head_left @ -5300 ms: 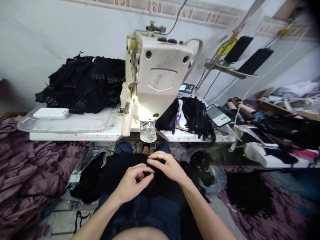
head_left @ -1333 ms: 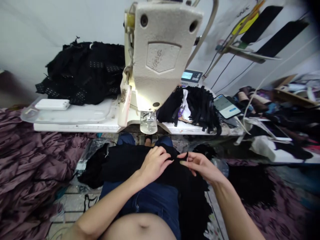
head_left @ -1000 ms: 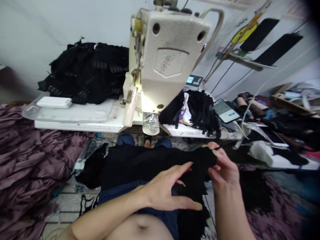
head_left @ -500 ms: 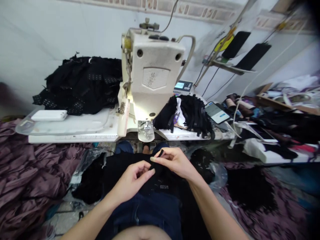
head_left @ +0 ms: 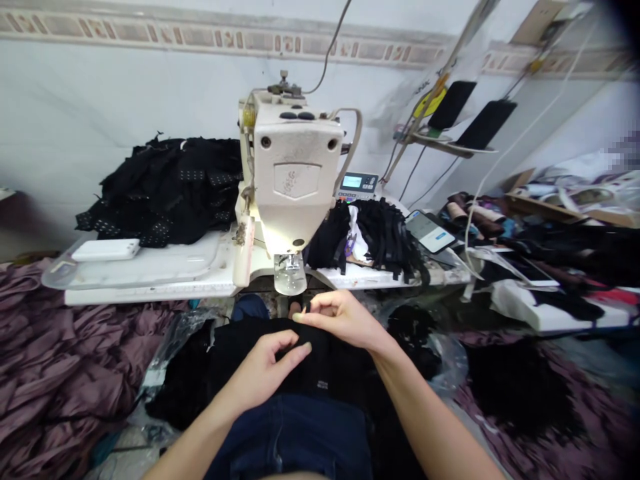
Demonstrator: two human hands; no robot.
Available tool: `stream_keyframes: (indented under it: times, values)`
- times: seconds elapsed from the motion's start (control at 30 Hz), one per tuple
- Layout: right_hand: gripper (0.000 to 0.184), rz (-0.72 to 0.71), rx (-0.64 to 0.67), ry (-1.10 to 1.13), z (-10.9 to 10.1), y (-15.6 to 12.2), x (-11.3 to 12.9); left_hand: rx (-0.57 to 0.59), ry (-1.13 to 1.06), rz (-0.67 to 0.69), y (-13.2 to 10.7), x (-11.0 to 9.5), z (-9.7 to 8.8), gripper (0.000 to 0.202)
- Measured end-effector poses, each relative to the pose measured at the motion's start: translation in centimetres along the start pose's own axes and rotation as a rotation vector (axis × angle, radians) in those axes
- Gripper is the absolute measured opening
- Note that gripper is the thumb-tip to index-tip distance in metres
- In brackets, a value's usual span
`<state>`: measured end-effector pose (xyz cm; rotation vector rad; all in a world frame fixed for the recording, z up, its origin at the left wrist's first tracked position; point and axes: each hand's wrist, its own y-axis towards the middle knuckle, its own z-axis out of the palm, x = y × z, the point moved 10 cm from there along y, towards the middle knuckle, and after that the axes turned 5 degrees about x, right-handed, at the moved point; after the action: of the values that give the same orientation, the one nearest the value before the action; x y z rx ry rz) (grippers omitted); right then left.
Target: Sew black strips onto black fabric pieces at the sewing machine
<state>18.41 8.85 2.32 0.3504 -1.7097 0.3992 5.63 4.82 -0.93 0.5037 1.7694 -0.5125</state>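
Your R hand (head_left: 345,321) is at centre, just below the presser foot (head_left: 290,279) of the industrial sewing machine (head_left: 293,160), thumb & fingertips pinched together on a small black tab (head_left: 309,307). Your L hand (head_left: 265,373) sits lower, left of centre, fingers curled, tips at the black knit garment (head_left: 260,357); can't tell if it's gripping or just resting there. The garment lies across your lap on dark jeans (head_left: 290,433), w/ a small pale label (head_left: 323,385) near its middle, and its left side spreads onto a clear plastic bag (head_left: 170,340).

Upper left of frame, on the white machine table (head_left: 150,295), a heap of black hook-and-eye strips (head_left: 165,193) sits behind a white power bank (head_left: 105,249). Right of the machine head: a bundle of black strips (head_left: 370,240), then a phone (head_left: 429,231) showing a lit screen. Far right, thread cones (head_left: 465,213) among mixed fabric. Lower left, crumpled purple satin (head_left: 50,360); lower right, a pile of black scraps (head_left: 520,400).
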Motion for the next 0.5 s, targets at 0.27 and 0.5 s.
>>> stream_keyframes:
  times: [0.27, 0.5]
  values:
    - [0.042, -0.375, -0.382, -0.280, -3.3, 1.2, 4.9, -0.375, 0.494, 0.223, 0.3, -5.4, -7.0, 0.030]
    - [0.036, -0.453, -0.612, -0.247, -4.0, 2.4, 4.2, -0.628, 1.249, 0.747, -1.7, -9.9, -2.3, 0.034]
